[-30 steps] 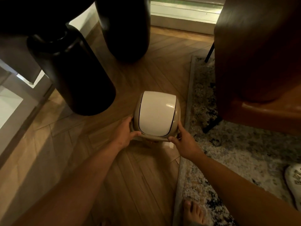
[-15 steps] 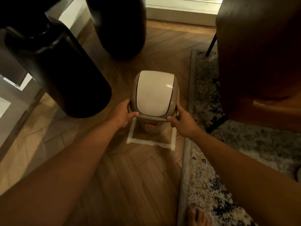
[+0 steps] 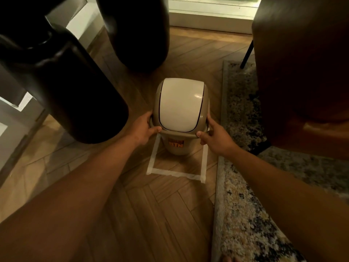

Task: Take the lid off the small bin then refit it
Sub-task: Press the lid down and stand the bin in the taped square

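Note:
A small beige bin (image 3: 176, 147) with an orange label stands on the wooden floor inside a square of white tape (image 3: 176, 172). Its domed lid (image 3: 180, 105), beige with a cream swing flap, sits on top of the bin. My left hand (image 3: 145, 129) grips the lid's left rim, thumb on the front edge. My right hand (image 3: 215, 137) grips the right rim, thumb also at the front. Whether the lid is fully seated on the bin I cannot tell.
Two large dark vases (image 3: 62, 87) (image 3: 137, 33) stand to the left and behind the bin. A patterned rug (image 3: 243, 205) lies along the right, with a brown leather chair (image 3: 302, 72) on it. A bright window sill (image 3: 209, 16) runs along the back.
The lid and both hands have come down and away from me onto the bin; the bin body and tape square, hidden a second ago, now show below the lid.

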Available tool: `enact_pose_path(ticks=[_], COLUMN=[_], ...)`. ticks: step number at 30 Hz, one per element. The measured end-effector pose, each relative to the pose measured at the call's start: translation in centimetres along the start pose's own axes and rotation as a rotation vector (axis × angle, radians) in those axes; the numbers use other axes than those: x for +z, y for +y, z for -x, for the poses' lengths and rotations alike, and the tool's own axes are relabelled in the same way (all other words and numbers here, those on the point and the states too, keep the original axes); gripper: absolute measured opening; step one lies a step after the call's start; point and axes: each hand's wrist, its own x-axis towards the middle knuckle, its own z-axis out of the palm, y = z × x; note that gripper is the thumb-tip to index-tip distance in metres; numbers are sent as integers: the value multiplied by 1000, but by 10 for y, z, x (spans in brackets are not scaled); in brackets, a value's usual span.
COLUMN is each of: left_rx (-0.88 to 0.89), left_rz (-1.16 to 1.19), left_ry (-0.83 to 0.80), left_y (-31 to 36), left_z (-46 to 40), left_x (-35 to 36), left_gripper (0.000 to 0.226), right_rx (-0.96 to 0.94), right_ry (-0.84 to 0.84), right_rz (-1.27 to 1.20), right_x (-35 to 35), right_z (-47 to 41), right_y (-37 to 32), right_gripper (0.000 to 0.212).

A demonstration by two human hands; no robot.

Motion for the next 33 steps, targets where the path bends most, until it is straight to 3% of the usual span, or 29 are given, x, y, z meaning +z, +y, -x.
enact_pose_path(ticks=[16,19,22,27,33], left_rx=[26,26,19,163,245], left_rz=[97,65,-81,-133,-145], left_ry=[-127,-132,-39,-9,-63], left_y=[11,8,4,6,4], left_z=[17,20,25,19,17], left_x=[4,5,0,-11,-6], left_gripper=[75,92,107,117,117], right_rx=[37,20,-98,-246,-251], right_ry=[29,122,236,141,140], right_rz=[-61,76,260,443,491], right_x=[2,1,-2,3,12], right_z=[9,10,12,9,3], right_y=[2,3,-1,-9,1], right_gripper=[83,82,97,127,125])
